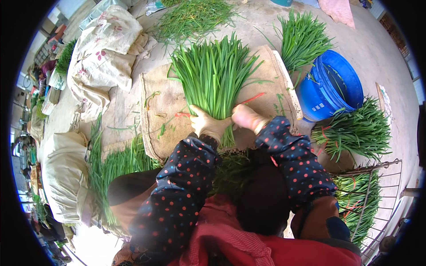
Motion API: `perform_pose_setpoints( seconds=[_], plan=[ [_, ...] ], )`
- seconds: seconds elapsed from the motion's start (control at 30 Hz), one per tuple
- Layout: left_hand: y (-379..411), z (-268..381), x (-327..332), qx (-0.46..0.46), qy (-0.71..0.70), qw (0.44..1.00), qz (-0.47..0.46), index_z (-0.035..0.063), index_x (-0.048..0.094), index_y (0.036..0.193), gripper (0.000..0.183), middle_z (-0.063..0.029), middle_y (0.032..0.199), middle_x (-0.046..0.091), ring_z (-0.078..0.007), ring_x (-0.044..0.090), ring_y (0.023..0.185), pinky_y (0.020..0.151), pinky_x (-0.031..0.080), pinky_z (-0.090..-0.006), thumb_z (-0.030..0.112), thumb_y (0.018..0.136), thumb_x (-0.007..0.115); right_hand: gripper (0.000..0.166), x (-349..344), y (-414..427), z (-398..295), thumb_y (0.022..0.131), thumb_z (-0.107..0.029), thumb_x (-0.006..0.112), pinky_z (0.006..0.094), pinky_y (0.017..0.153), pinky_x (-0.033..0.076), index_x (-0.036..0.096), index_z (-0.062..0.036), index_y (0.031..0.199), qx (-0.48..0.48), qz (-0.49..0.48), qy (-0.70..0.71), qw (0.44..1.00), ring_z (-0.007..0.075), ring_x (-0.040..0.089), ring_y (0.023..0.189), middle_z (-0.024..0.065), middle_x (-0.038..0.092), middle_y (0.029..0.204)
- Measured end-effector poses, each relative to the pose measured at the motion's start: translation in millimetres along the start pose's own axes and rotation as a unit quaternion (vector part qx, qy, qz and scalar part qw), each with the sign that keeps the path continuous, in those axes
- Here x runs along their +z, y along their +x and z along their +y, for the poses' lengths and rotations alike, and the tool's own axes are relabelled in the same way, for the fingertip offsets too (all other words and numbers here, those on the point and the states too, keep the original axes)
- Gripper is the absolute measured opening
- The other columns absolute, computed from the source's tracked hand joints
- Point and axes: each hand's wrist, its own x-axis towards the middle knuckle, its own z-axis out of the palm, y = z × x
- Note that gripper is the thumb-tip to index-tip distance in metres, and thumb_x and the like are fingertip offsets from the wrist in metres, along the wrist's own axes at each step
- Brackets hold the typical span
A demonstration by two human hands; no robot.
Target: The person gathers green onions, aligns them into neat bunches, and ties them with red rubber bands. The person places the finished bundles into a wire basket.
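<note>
A large bundle of long green leafy stalks, looking like Chinese chives (214, 76), lies fanned out over burlap sacking (166, 113) in front of me. My left hand (208, 123), in a pale glove, is wrapped around the bundle near its narrow end, thumb on the left side. Red tie (182, 114) shows left of the bundle, and a red end sticks out at its upper right. At the bundle's right edge my right hand (247, 117) is closed, seemingly on the red tie; its fingertips are partly hidden. Both forearms wear dark dotted sleeves.
A blue plastic bucket (324, 88) stands at right, with tied bundles (352, 131) beside it and a wire basket (387, 199) of more below. Loose greens (129, 163) lie at left near cloth-covered heaps (103, 53). More greens (196, 20) are on the floor ahead.
</note>
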Motion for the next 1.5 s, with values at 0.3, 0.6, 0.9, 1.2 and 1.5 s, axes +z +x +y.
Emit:
perform_pose_setpoints(
  seconds=[0.3, 0.6, 0.9, 1.2, 1.5],
  plan=[
    [7, -5, 0, 0.019, -0.033, 0.999, -0.036, -0.0002, -0.007, 0.146, 0.143, -0.0305, 0.136, 0.032, -0.0409, 0.04, 0.124, 0.102, 0.038, -0.0477, 0.048, 0.051, 0.088, 0.015, 28, -23, 51, 0.075, -0.014, 0.058, 0.0387, 0.066, 0.049, 0.069, -0.0123, 0.085, 0.218, 0.291, -0.209, 0.908, 0.0255, 0.064, 0.074, 0.006, 0.066, 0.08],
    [7, -7, -5, 0.032, -0.009, 0.999, -0.039, -0.0017, -0.006, 0.146, 0.141, -0.0314, 0.136, 0.032, -0.0405, 0.041, 0.124, 0.101, 0.04, -0.0453, 0.047, 0.052, 0.088, 0.011, 24, -70, -3, 0.086, -0.014, 0.062, 0.0311, 0.065, 0.049, 0.068, -0.0047, 0.088, -0.012, 0.43, 0.316, 0.845, 0.0197, 0.061, 0.069, 0.0086, 0.066, 0.081],
    [13, -13, 0, 0.037, -0.008, 0.998, -0.048, -0.0013, -0.006, 0.146, 0.143, -0.0319, 0.139, 0.029, -0.0404, 0.039, 0.128, 0.105, 0.038, -0.0442, 0.048, 0.051, 0.088, 0.009, 11, -39, -13, 0.089, -0.007, 0.063, 0.0231, 0.065, 0.049, 0.066, 0.0002, 0.094, 0.044, 0.318, 0.676, 0.663, 0.0078, 0.061, 0.069, 0.0038, 0.068, 0.084],
    [14, -12, -7, 0.022, -0.011, 0.997, -0.067, -0.0009, -0.007, 0.146, 0.15, -0.0307, 0.141, 0.027, -0.0391, 0.037, 0.13, 0.106, 0.036, -0.0437, 0.055, 0.045, 0.088, 0.018, 11, -45, -27, 0.087, -0.004, 0.066, 0.022, 0.066, 0.049, 0.067, 0.0013, 0.103, -0.005, 0.289, 0.72, 0.631, 0.0099, 0.061, 0.067, 0.0075, 0.069, 0.086],
    [33, -16, 9, 0.006, 0.114, 0.986, -0.124, -0.0008, -0.003, 0.146, 0.14, -0.0225, 0.144, 0.029, -0.0346, 0.038, 0.13, 0.103, 0.041, -0.0432, 0.04, 0.049, 0.088, 0.021, -43, -12, -41, 0.087, -0.006, 0.064, 0.0223, 0.049, 0.046, 0.068, -0.0039, 0.108, -0.082, 0.154, 0.597, 0.783, 0.0085, 0.055, 0.048, 0.0032, 0.07, 0.091]
  ],
)
